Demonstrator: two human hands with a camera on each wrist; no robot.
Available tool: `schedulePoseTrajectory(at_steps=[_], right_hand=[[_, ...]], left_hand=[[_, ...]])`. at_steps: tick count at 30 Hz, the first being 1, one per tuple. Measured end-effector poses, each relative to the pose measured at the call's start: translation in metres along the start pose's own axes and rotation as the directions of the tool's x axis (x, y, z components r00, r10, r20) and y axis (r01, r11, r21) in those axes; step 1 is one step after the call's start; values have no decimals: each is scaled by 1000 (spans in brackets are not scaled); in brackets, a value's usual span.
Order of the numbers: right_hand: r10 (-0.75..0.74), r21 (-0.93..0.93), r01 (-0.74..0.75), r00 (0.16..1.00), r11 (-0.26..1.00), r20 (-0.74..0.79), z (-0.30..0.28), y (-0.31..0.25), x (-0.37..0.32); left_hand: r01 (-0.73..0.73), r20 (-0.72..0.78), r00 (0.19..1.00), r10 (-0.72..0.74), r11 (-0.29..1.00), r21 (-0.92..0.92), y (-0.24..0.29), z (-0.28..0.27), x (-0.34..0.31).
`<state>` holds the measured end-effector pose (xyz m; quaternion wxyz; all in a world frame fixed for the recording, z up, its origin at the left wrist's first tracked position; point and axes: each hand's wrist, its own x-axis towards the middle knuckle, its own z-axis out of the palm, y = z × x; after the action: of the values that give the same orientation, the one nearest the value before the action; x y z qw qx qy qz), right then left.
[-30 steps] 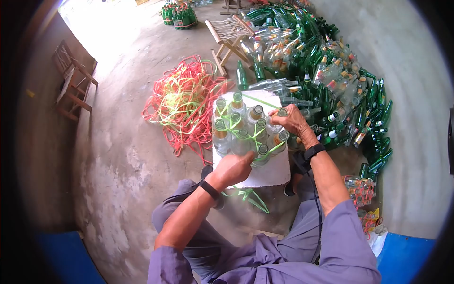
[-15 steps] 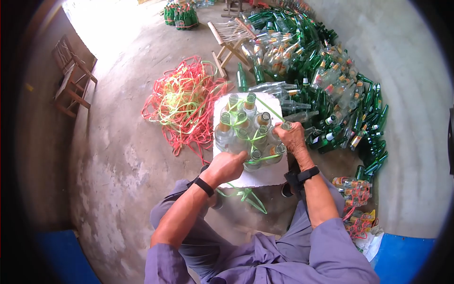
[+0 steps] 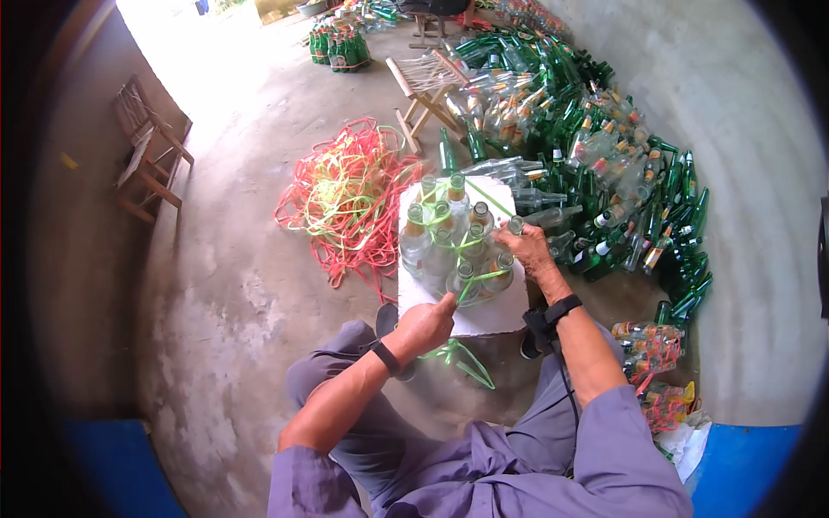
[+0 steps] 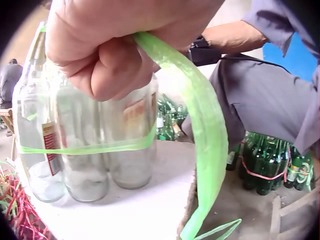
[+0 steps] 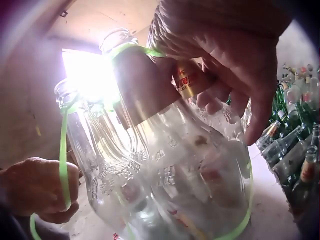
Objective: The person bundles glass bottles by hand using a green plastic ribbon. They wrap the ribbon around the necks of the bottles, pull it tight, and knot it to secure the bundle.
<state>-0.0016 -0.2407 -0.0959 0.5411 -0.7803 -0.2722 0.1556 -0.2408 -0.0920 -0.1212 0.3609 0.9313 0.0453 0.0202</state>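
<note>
Several clear glass bottles (image 3: 417, 247) stand bunched on a white block (image 3: 484, 324). Green strapping (image 3: 496, 275) runs around their necks, and in the left wrist view a green band (image 4: 90, 149) circles their bodies. My left hand (image 3: 425, 328), fingers curled, grips the strap (image 4: 207, 130) at the near side; the strap stretches to the nearest neck and its tail hangs past the block's edge. My right hand (image 3: 533, 253) holds a bottle neck at the right of the bunch, thumb and fingers around it; in the right wrist view, the hand (image 5: 225, 60) partly hides that neck.
A tangle of red and yellow-green strapping (image 3: 345, 198) lies left on the floor. Loose green and clear bottles (image 3: 596, 164) are heaped along the right wall. A wooden stool (image 3: 423, 86), bundled green bottles (image 3: 339, 49) and a wooden chair (image 3: 147, 160) stand farther off.
My left hand has drawn back from the bottles toward my body, pulling the strap out straight. My right hand stays at the right-hand bottle neck. The head view has shifted slightly.
</note>
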Motion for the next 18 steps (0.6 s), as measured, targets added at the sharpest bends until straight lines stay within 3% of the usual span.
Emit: schedulePoseTrajectory(at_steps=[1, 2, 6, 8, 9, 12, 13, 15, 16, 18], right_hand=[[-23, 48, 20, 998, 999, 56, -4, -11, -4], [60, 165, -71, 996, 984, 69, -6, -22, -12], [3, 81, 0, 999, 997, -41, -19, -35, -38], [110, 52, -100, 961, 994, -254, -21, -21, -51], [113, 54, -102, 960, 993, -257, -20, -15, -60], [432, 385, -338, 882, 859, -188, -10, -14, -90], [432, 387, -337, 882, 858, -189, -4, -15, -98], [318, 186, -325, 946, 927, 68, 7, -17, -113], [318, 190, -325, 946, 926, 68, 16, -23, -118], [150, 122, -161, 985, 979, 89, 34, -35, -124]], left_hand=[[5, -13, 1000, -6, 996, -88, 1, 3, -3], [12, -19, 1000, -14, 990, -140, 0, 7, -4], [19, -25, 999, -26, 971, -240, 3, 19, -4], [-11, 11, 1000, 16, 941, -339, 6, 27, -4], [-11, 15, 1000, 18, 941, -338, 10, 29, -3], [45, 67, 998, -21, 918, -394, 21, 28, 1], [59, 90, 996, -27, 925, -376, 24, 26, 2], [74, 114, 993, -35, 932, -355, 31, 24, 5], [80, 124, 992, -38, 931, -356, 35, 25, 7], [88, 137, 990, -42, 932, -352, 31, 31, 7]])
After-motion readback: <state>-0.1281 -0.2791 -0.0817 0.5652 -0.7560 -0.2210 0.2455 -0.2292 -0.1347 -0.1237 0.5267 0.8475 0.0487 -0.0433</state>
